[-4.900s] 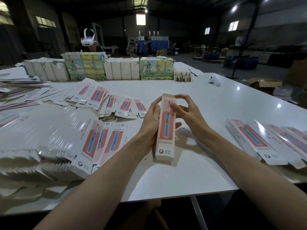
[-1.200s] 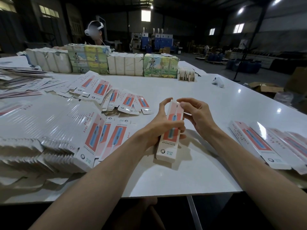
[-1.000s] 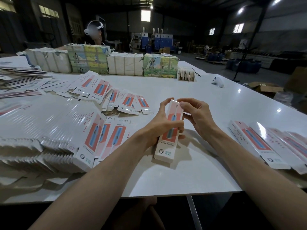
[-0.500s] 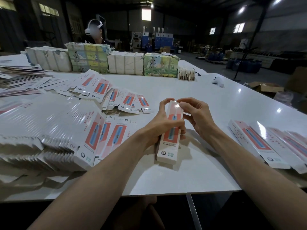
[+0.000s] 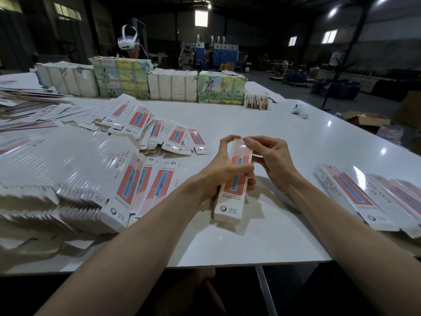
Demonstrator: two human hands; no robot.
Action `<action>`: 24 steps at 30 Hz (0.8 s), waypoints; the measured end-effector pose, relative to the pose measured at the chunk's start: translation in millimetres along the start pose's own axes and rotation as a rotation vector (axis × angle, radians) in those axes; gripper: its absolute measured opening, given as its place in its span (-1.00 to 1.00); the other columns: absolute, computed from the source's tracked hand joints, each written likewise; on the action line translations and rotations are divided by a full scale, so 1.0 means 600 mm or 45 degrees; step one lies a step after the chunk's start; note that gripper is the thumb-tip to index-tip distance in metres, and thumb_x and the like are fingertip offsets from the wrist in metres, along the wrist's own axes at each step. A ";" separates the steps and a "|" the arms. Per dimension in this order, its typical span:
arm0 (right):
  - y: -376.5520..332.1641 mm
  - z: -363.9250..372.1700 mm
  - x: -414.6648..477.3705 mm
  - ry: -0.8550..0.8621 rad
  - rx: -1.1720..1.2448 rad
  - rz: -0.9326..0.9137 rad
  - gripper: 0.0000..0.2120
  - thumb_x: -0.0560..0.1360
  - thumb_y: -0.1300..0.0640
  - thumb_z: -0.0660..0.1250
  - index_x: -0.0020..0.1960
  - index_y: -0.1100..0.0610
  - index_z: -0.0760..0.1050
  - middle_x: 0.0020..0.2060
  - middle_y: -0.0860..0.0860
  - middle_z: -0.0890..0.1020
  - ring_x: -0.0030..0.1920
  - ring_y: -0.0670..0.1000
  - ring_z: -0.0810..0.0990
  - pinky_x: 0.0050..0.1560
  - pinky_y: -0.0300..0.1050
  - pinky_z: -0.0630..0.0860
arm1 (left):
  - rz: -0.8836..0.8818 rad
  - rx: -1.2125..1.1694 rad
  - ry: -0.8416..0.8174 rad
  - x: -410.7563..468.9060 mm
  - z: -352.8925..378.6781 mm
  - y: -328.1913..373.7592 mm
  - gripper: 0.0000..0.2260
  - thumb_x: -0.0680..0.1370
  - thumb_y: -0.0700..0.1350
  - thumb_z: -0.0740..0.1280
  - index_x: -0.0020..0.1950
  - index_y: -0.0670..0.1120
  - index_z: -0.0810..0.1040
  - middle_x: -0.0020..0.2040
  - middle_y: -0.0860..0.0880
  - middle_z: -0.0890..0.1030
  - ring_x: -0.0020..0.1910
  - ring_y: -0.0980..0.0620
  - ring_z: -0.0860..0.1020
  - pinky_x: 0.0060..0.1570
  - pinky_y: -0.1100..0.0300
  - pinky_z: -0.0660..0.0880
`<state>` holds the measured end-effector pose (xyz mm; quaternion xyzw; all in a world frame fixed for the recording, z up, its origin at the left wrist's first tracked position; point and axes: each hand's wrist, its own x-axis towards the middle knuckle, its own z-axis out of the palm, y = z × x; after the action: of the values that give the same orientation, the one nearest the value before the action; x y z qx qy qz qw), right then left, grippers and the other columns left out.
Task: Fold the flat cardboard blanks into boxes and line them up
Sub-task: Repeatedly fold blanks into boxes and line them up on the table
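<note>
A long white box with a red and blue panel (image 5: 230, 197) stands tilted above the white table (image 5: 284, 137), its near end toward me. My left hand (image 5: 224, 169) grips its middle, fingers wrapped over the front. My right hand (image 5: 268, 156) pinches the flap at its far top end. A fanned stack of flat blanks (image 5: 91, 179) lies to the left, with more loose blanks (image 5: 159, 133) behind it. Folded boxes (image 5: 355, 197) lie side by side in a row at the right.
Wrapped bundles of cartons (image 5: 141, 80) stand in a line along the far side of the table. A small pack of thin cards (image 5: 256, 101) and a white controller (image 5: 300, 111) lie beyond. A person with a white headset (image 5: 127, 39) stands behind the bundles. The table's front edge (image 5: 227, 264) is close to me.
My left hand shifted from the box's side to gripping its middle. My right hand's fingers stayed at the top flap, working it. The box has barely moved in the last second.
</note>
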<state>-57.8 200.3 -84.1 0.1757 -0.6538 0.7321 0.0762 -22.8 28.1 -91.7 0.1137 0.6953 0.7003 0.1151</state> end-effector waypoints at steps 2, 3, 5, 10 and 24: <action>0.002 0.000 0.001 -0.019 0.006 0.011 -0.85 0.61 0.15 0.46 0.07 0.21 0.75 0.01 0.21 0.75 0.04 0.21 0.76 0.02 0.03 0.73 | 0.004 -0.016 0.005 -0.001 0.002 0.000 -0.19 0.41 -0.24 0.58 0.35 0.39 0.22 -0.04 -0.20 0.69 -0.13 -0.26 0.76 -0.20 -0.02 0.69; 0.002 0.001 0.001 -0.028 0.027 0.022 -0.82 0.62 0.13 0.45 0.10 0.22 0.74 0.03 0.22 0.75 0.05 0.20 0.75 0.04 0.03 0.72 | 0.013 -0.017 0.016 -0.002 0.004 0.000 -0.18 0.41 -0.24 0.58 0.36 0.39 0.21 0.02 -0.22 0.67 -0.13 -0.24 0.76 -0.19 -0.02 0.70; 0.003 0.001 0.000 -0.035 0.088 0.040 -0.76 0.63 0.08 0.42 0.17 0.22 0.71 0.07 0.23 0.74 0.08 0.20 0.73 0.09 0.02 0.71 | 0.041 0.000 0.078 -0.003 0.005 0.002 -0.15 0.43 -0.23 0.58 0.41 0.39 0.17 0.13 -0.20 0.60 -0.12 -0.17 0.77 -0.20 0.04 0.69; 0.007 -0.002 0.002 -0.090 0.092 0.016 -0.77 0.65 0.16 0.40 0.25 0.24 0.66 0.13 0.20 0.74 0.17 0.25 0.72 0.17 -0.02 0.67 | 0.048 -0.094 0.132 -0.005 -0.002 0.008 -0.14 0.47 -0.25 0.56 0.47 0.37 0.14 0.22 -0.21 0.54 -0.04 -0.15 0.77 -0.04 -0.10 0.72; 0.007 0.028 -0.011 0.007 -0.639 -0.202 -0.71 0.72 0.21 0.23 0.42 0.08 0.47 0.21 -0.05 0.62 0.09 -0.20 0.68 -0.06 -0.26 0.65 | -0.052 -0.247 0.264 -0.001 0.007 0.001 0.00 0.43 -0.20 0.62 0.61 0.26 0.04 0.18 -0.10 0.62 -0.09 -0.05 0.76 -0.26 0.14 0.67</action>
<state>-50.5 184.0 -88.9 0.2001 -0.7989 0.5391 0.1762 -21.0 32.1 -90.7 0.0151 0.6347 0.7697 0.0673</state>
